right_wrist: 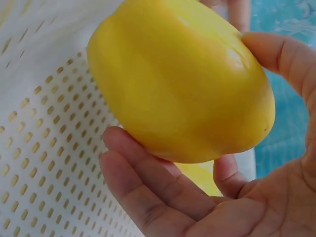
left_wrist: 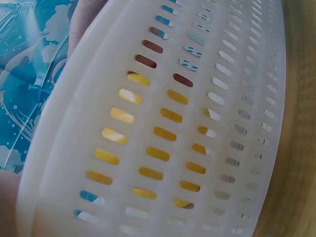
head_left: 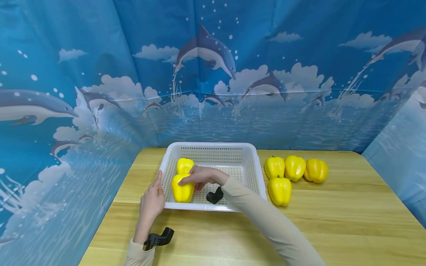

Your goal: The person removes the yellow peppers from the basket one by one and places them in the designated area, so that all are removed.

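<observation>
A white plastic basket with slotted walls stands on the table. My right hand reaches into it and grips a yellow bell pepper, the thumb on one side and fingers under the other. In the right wrist view, this bell pepper sits between thumb and fingers. Just behind it in the basket is a second yellow bell pepper. My left hand holds the basket's left rim; only a little of its skin shows past the wall in the left wrist view.
Several more yellow bell peppers lie close together on the wooden table, right of the basket. A blue dolphin-print curtain hangs behind and along the sides. Each wrist carries a black camera mount.
</observation>
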Demonstrator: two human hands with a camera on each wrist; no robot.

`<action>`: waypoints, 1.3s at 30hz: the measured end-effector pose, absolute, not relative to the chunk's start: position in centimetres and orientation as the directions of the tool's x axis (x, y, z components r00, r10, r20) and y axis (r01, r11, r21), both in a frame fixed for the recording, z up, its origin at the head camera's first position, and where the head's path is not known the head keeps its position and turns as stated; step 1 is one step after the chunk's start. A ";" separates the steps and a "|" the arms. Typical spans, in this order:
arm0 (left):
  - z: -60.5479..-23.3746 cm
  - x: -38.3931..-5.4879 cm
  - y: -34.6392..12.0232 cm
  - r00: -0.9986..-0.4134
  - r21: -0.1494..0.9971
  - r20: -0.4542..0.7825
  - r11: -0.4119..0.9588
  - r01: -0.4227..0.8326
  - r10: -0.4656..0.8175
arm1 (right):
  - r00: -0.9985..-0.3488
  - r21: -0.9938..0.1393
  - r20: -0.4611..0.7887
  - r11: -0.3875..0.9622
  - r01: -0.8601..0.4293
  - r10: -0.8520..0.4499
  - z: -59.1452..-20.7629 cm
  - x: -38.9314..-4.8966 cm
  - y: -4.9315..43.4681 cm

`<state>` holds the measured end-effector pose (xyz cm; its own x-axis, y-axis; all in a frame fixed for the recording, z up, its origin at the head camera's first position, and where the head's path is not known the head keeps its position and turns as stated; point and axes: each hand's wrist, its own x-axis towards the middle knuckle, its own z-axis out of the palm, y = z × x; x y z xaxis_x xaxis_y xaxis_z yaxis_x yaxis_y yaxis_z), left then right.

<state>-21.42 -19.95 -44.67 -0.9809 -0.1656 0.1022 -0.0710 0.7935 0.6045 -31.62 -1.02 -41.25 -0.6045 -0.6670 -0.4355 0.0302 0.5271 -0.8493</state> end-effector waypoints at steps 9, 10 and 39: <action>-44.6 -21.4 -20.0 -0.983 0.617 0.096 0.784 -0.067 -0.160 | -0.701 -0.896 -0.360 0.438 0.076 -0.616 -40.0 -31.5 0.9; -44.6 -21.4 -20.0 -0.982 0.616 0.096 0.785 -0.068 -0.160 | -0.709 -0.897 -0.355 0.437 0.074 -0.609 -39.8 -31.5 1.1; -44.5 -21.4 -20.1 -0.983 0.608 0.099 0.792 -0.066 -0.157 | -0.954 -0.951 -0.041 0.305 -0.054 -0.297 -38.0 -28.6 7.5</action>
<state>-21.40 -20.06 -44.48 -0.9826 -0.1572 0.0986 -0.0657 0.7916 0.6075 -28.58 7.51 -38.00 -0.9541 -0.2968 -0.0408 -0.0543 0.3055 -0.9506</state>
